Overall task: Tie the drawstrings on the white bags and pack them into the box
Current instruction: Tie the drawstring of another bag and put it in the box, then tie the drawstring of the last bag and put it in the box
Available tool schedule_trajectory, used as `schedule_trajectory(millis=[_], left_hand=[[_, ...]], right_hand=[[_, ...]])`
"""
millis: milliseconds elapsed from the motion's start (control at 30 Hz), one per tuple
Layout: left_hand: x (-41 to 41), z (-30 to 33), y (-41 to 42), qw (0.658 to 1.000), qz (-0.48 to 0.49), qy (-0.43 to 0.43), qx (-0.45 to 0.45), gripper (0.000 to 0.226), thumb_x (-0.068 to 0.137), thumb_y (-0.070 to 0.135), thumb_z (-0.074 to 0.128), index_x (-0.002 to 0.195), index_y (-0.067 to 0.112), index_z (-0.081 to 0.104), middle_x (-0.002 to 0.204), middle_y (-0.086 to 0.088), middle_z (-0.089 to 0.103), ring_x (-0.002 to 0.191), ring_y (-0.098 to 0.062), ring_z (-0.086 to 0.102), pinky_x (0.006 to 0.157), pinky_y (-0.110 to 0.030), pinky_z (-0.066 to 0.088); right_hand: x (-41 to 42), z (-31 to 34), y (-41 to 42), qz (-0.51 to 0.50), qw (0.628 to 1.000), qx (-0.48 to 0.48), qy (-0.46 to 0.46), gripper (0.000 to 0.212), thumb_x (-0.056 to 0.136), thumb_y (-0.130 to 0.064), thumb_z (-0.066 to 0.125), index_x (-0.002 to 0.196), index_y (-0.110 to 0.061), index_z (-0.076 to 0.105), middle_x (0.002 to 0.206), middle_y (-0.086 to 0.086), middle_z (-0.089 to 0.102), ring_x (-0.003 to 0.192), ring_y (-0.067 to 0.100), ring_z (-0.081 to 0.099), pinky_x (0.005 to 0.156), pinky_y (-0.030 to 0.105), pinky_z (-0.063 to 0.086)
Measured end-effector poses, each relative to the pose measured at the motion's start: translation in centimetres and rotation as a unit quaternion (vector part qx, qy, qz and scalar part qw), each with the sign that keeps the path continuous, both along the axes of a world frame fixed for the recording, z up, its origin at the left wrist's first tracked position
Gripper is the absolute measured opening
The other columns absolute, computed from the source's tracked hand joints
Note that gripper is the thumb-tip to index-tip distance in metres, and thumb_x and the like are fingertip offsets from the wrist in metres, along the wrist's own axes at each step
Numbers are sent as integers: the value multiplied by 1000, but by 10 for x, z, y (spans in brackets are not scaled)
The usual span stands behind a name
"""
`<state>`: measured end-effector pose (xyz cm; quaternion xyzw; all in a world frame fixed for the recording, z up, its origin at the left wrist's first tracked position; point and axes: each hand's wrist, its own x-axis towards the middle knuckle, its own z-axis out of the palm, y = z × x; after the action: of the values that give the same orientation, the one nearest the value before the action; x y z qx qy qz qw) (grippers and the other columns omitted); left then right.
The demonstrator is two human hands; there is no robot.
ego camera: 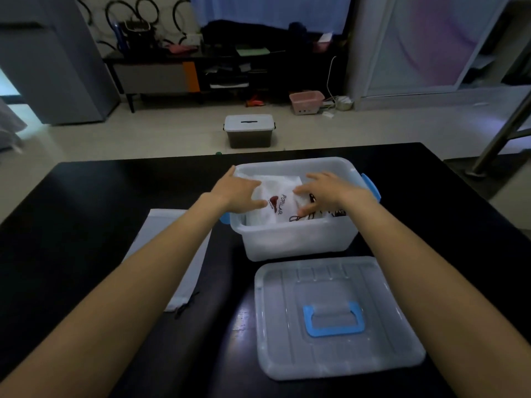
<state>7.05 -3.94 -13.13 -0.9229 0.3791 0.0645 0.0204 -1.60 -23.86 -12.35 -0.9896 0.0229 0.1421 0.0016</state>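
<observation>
Both hands' spread fingers [301, 191] on bag [275, 196].

The box [298, 239] and its lid [339, 317] at 5 o'clock look like frosted, translucent plastic. The bench [115, 185] is glossy black; the bag [275, 202] soft white cloth.

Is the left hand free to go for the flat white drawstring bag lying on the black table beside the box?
Probably yes: the left hand only rests on the bag in the translucent plastic box; the flat white drawstring bag lies uncovered under its forearm.
</observation>
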Motion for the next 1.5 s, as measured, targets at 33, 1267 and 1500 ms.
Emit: schedule_trajectory(millis=[33, 1267, 1500], left_hand=[[-2, -1, -4, 1000, -3, 12, 8, 56, 95, 51, 41, 142, 21, 39, 142, -4, 48, 135, -21, 36, 117, -41, 6], [-73, -121, 296, 928, 298, 111, -196, 33, 87, 23, 65, 118, 18, 55, 110, -5, 60, 97, -20, 59, 85, -32, 46], [-79, -119, 292, 914, 289, 149, -241, 30, 86, 24, 67, 112, 17, 55, 91, 4, 61, 88, -13, 61, 82, -28, 47]], right_hand=[[2, -6, -1, -13, 1000, 7, 21, 71, 83, -53, 61, 145, -33, 33, 159, 6, 14, 146, 30, 8, 116, 46, 9], [-76, -144, 275, -80, 890, 328, -308, 7, 84, -10, 62, 90, -13, 65, 83, 1, 65, 77, 19, 59, 71, 29, 44], [-82, -122, 255, -262, 650, 688, -191, 20, 87, 14, 51, 82, -4, 56, 72, 8, 56, 60, 11, 67, 67, 25, 59]])
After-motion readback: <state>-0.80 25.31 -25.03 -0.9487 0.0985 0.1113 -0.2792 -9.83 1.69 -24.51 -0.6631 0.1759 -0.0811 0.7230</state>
